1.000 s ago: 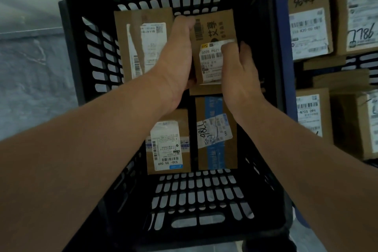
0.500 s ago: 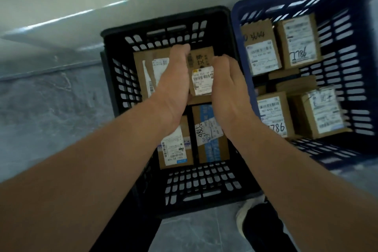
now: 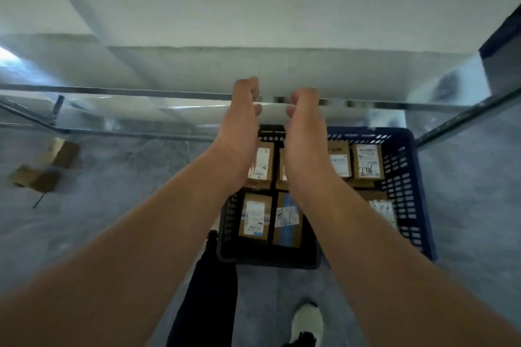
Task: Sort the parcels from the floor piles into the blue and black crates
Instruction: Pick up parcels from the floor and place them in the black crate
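Both empty: my left hand (image 3: 239, 118) and right hand (image 3: 303, 121) hover loosely curled above the black crate (image 3: 267, 260), ready for nine-o'clock parcels (image 3: 36, 177).

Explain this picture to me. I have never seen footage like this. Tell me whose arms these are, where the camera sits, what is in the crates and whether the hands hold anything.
There is no machine here. A person wears a wide-angle camera on the head, so you look forward and down along their own bare arms. The left hand and the right hand are held up side by side above the crates, with the fingers loosely curled, and both are empty.

Below them, on the grey floor, stand a black crate and, to its right, a blue crate. The black one holds four brown parcels with white labels, lying flat. The blue one holds several labelled boxes, partly hidden by the right arm.

Far left on the floor lie more cardboard boxes, too blurred to count. At the bottom is the person's white shoe.
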Demonstrator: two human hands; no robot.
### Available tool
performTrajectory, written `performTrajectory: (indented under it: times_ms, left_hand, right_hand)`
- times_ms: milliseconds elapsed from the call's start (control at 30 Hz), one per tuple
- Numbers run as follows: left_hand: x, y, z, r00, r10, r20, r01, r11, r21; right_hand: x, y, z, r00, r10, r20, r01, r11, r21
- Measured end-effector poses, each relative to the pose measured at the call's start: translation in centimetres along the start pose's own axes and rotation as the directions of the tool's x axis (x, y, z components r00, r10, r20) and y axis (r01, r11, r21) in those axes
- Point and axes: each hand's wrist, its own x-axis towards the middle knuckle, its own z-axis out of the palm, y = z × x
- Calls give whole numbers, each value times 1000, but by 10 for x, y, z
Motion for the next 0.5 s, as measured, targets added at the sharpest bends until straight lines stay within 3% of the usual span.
performTrajectory:
  times_ms: [200, 500]
  left_hand:
    - [-130, 112, -22, 985, 153, -85, -162, 981, -106]
    - [-313, 249, -108, 904, 408, -130, -423, 898, -119]
  right_hand:
    - [-119, -123, 8, 982, -173, 70, 178, 982, -58]
    - [-310, -273, 70, 885, -432, 172, 439, 898, -8]
